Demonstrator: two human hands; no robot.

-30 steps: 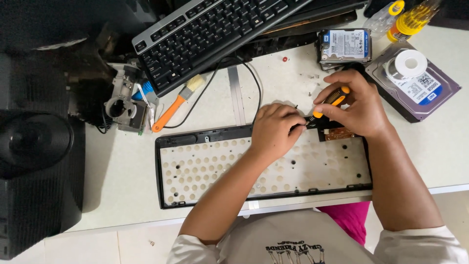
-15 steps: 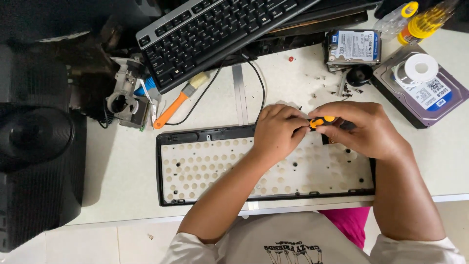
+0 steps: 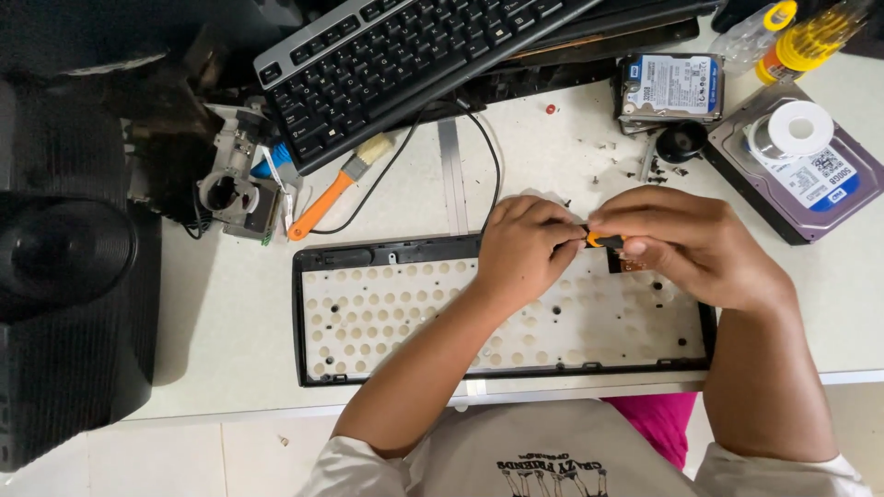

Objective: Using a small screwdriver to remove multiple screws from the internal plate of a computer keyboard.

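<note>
An opened keyboard shell [image 3: 387, 317], a black frame with a white perforated sheet inside, lies on the white table in front of me. Both hands meet over its top edge near the middle right. My right hand [image 3: 691, 244] grips a small screwdriver with an orange and black handle [image 3: 603, 240]. My left hand [image 3: 525, 248] closes its fingers around the tool's front end, and the tip is hidden under them. A small brown circuit board [image 3: 635, 266] shows just under my right fingers.
A black keyboard [image 3: 405, 55] lies tilted at the back with its cable running down. An orange-handled brush [image 3: 336, 189] and a small grey mechanism [image 3: 235, 189] sit left. Hard drives [image 3: 668, 87] [image 3: 810, 170], a tape roll [image 3: 792, 129] and bottles [image 3: 783, 32] are right. Black speaker [image 3: 64, 267] at far left.
My right hand has lowered and turned, bringing the screwdriver from a raised slant to lying level between both hands. The left hand stays on the keyboard's top edge.
</note>
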